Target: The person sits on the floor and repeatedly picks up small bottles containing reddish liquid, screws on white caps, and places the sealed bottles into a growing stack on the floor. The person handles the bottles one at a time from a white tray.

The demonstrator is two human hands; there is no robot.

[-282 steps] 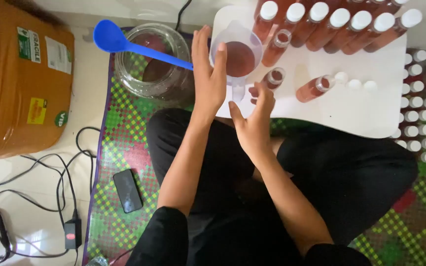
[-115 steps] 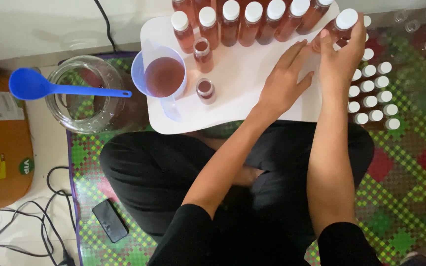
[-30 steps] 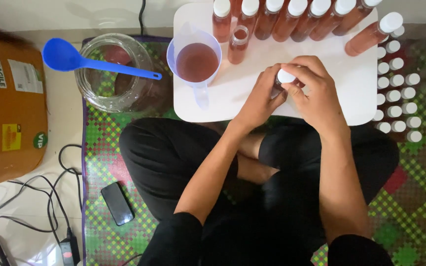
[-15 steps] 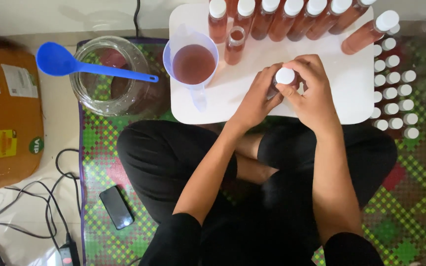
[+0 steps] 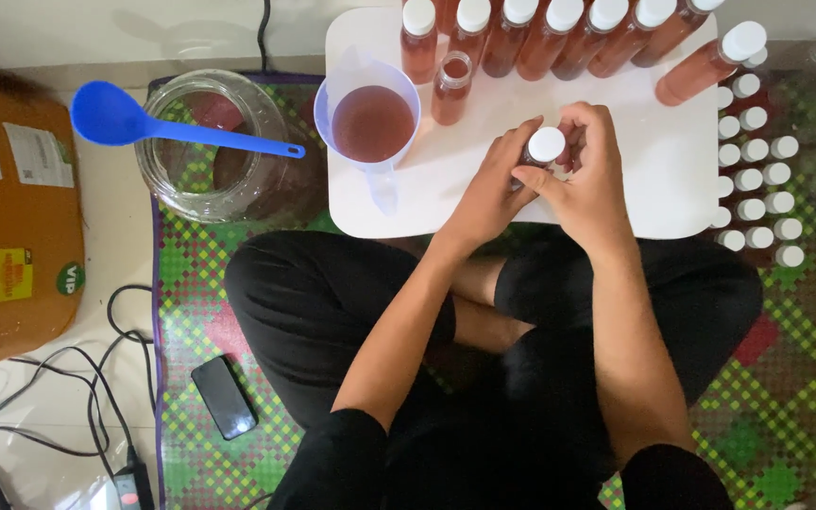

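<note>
A small bottle (image 5: 538,156) with a white cap stands upright (body mostly hidden, perhaps reddish-filled) over the white tray (image 5: 654,179).

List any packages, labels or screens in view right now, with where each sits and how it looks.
Cardboard box: far left on the floor, brown, rectangular.
Labels on the box: a white rectangular one near the top, a yellow one and a small green round one lower down.
Phone: on the patterned mat beside the person's knee, black, screen dark.
</note>
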